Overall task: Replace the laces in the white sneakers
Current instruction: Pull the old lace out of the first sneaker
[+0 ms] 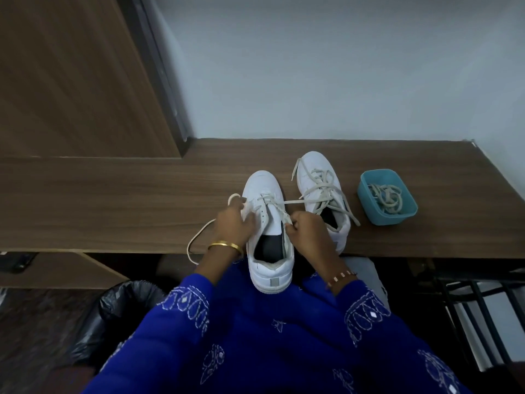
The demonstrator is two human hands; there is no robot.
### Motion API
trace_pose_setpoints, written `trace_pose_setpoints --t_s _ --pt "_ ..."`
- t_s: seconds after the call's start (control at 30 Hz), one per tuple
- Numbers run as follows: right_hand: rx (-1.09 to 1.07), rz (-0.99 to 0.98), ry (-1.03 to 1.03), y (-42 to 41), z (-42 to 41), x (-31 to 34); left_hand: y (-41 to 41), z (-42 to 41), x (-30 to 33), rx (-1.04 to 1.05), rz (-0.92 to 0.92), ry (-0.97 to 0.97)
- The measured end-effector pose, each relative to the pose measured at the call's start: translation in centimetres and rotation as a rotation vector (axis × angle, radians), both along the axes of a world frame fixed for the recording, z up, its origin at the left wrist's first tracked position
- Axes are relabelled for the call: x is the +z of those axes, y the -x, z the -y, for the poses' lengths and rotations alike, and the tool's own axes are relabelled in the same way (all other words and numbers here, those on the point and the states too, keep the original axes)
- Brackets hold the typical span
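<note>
A white sneaker [267,189] lies toe-away at the desk's front edge, its heel hanging over my lap. An off-white lace [199,237] runs through its lowest eyelets. My left hand [231,223] pinches one end of this lace at the shoe's left side, and the slack loops out to the left. My right hand [308,228] pinches the other strand beside the tongue on the right. A second white sneaker [322,186] stands behind to the right, loosely laced with grey-white lace.
A teal plastic tub [409,207] on the right of the wooden desk [113,200] holds a bundle of laces [386,197]. A wooden panel rises at the back left. Below the desk, a black bin bag [125,305] sits left and a black rack [483,308] right.
</note>
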State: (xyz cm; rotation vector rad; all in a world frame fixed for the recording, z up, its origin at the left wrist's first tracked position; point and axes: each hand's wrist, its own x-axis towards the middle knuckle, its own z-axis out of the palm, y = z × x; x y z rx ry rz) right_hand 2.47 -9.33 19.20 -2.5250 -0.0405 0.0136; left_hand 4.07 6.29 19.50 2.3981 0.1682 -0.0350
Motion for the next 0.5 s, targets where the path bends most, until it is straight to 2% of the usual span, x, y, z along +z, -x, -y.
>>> trace_pose_setpoints --t_s 0.07,0.27,0.4,0.5 --pt "-0.003 0.006 -0.004 0.1 0.1 0.0 0.7 1.4 -0.3 -0.049 0.026 0.001" --pt "-0.029 -0.033 0.001 -0.1 0.3 0.1 1.5 1.8 -0.5 -0.165 0.055 -0.199" --pt "-0.132 -0.108 -0.171 -0.5 1.2 -0.3 1.7 0.1 -0.7 -0.081 0.117 -0.057" --pt "-0.120 -0.111 -0.180 -0.6 1.1 -0.2 1.8 -0.3 -1.0 -0.076 0.106 0.007"
